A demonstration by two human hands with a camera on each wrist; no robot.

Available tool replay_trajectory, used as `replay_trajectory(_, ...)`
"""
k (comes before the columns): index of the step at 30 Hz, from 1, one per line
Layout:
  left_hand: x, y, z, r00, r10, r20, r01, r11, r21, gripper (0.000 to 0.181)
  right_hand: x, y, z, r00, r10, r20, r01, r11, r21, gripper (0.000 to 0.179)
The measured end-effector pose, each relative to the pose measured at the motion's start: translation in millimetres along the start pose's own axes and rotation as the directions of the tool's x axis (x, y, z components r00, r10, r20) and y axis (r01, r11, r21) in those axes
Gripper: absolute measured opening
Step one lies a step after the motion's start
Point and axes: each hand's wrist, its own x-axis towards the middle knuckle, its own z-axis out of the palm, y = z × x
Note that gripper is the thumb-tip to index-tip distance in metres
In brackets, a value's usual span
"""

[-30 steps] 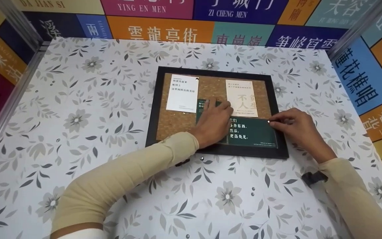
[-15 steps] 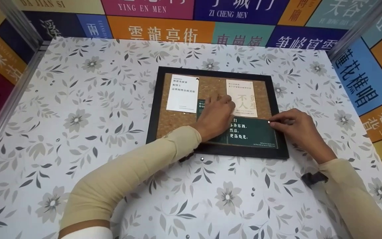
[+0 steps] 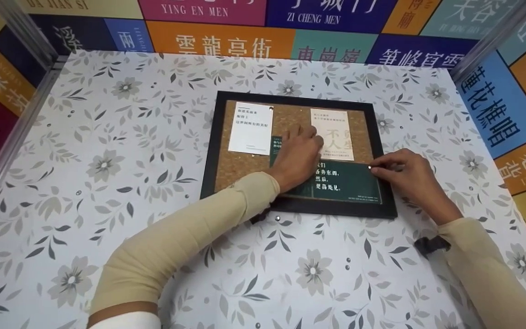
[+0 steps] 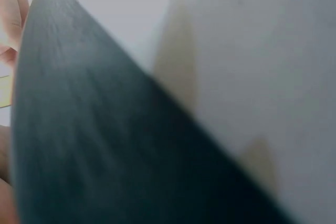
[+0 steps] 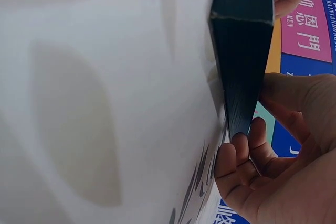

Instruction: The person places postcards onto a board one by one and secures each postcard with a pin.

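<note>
A black-framed cork board [image 3: 244, 169] lies on the table with paper cards on it. My right hand [image 3: 404, 176] is at its right edge, thumb and forefinger pinching a small pale-headed pushpin [image 3: 369, 167] at the upper right corner of a green card [image 3: 347, 183]. In the right wrist view, other fingers [image 5: 227, 158] of that hand rest against the frame's outer side [image 5: 244, 72]. Across the board's middle, my left hand [image 3: 297, 157] rests over the green card's left end and a second green card [image 3: 277, 148]; its thumb and palm are hidden.
A white card [image 3: 250, 128] sits at the board's upper left, with a dark pin at its corner. At upper right is a cream card [image 3: 331, 132]. Small shiny pin [image 3: 278, 218] lies below the frame on the flowered tabletop [image 3: 153, 137]. Printed panels [image 3: 222, 39] wall the table.
My left hand has slid slightly up the board, its fingers reaching a little higher. The right hand stays at the card's corner with the pushpin.
</note>
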Motion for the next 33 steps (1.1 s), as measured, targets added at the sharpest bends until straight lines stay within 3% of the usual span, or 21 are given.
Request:
replay_trajectory(3, -3.4, 4.4, -8.4, 0.999, -0.024, 0.024, 0.024, 0.999, 0.025, 0.018, -1.5, -1, 1, 0.999, -0.033, -0.028, 0.033, 0.999, -0.007, 0.022)
replay_trajectory(8, -5.3, 4.6, -10.5, 0.998, -0.046, 0.041, 0.045, 0.998, 0.036, 0.024, -7.6, -9, 7, 0.989, -0.116, -0.088, 0.114, 0.993, -0.033, 0.021)
replay_trajectory(13, -5.1, 4.1, -11.1, 0.997, -0.052, 0.05, 0.05, 0.998, 0.047, 0.024, -20.9, -27, 19, 0.961, -0.247, -0.126, 0.238, 0.968, -0.08, 0.021)
replay_trajectory(17, -5.3, 4.3, -11.9, 0.997, -0.056, 0.058, 0.053, 0.997, 0.052, 0.026, -34.0, -45, 32, 0.933, -0.343, -0.108, 0.333, 0.938, -0.098, 0.02)
replay_trajectory(24, -6.4, 4.3, -12.7, 0.997, -0.052, 0.057, 0.048, 0.997, 0.067, 0.027, -55.5, -69, 54, 0.907, -0.419, -0.029, 0.414, 0.904, -0.104, 0.02)
replay_trajectory(30, -5.8, 4.2, -10.9, 0.998, -0.045, 0.041, 0.042, 0.996, 0.077, 0.026, -61.4, -78, 63, 0.864, -0.502, -0.035, 0.493, 0.859, -0.14, 0.02)
replay_trajectory(33, -6.4, 4.3, -10.9, 0.998, -0.043, 0.036, 0.04, 0.996, 0.081, 0.027, -62.2, -81, 66, 0.853, -0.52, -0.035, 0.51, 0.847, -0.149, 0.019)
